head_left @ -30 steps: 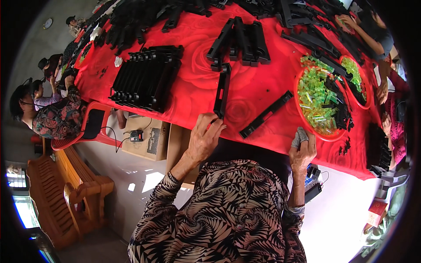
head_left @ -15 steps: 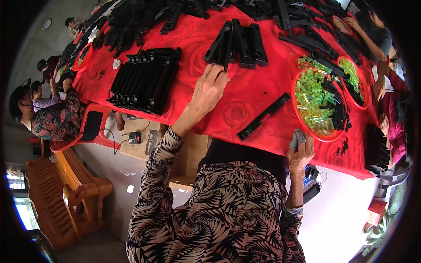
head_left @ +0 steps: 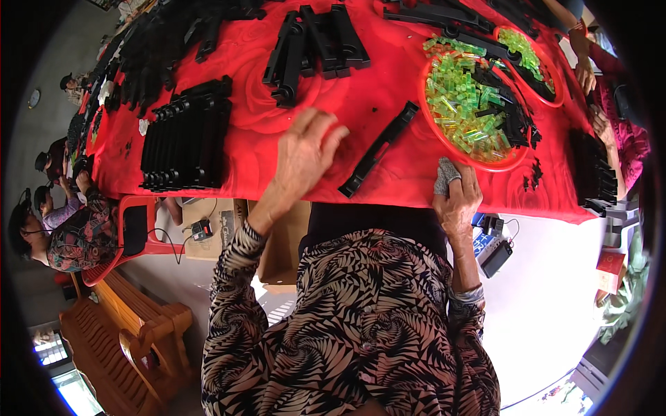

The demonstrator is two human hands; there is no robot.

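My left hand (head_left: 304, 152) is over the red tablecloth, its fingers apart and nothing in them. Just beyond it lies a loose fan of long black plastic strips (head_left: 326, 41) with moulded ends. A single black strip (head_left: 378, 149) lies slantwise between my two hands. At the table's front edge rests my right hand (head_left: 459, 201), a grey fabric cover (head_left: 446, 176) around what looks like its thumb. Its fingers lie loosely on the edge, partly hidden, and I see nothing held. Closest to it is a red basket (head_left: 479, 165) of small yellow-green clear pieces (head_left: 461, 104) and small black parts (head_left: 517, 125).
Black strips are stacked in a neat row (head_left: 186, 139) at left. Heaps of black parts (head_left: 152, 52) cover the far left. A second red basket (head_left: 555, 100) stands behind the first. People sit along both sides; a red chair (head_left: 139, 236) and wooden bench (head_left: 125, 326) are at left.
My left hand has let go of a black strip, which now lies with the fanned group, and has drawn back towards me. The whole view has shifted. My right hand stays by the basket.
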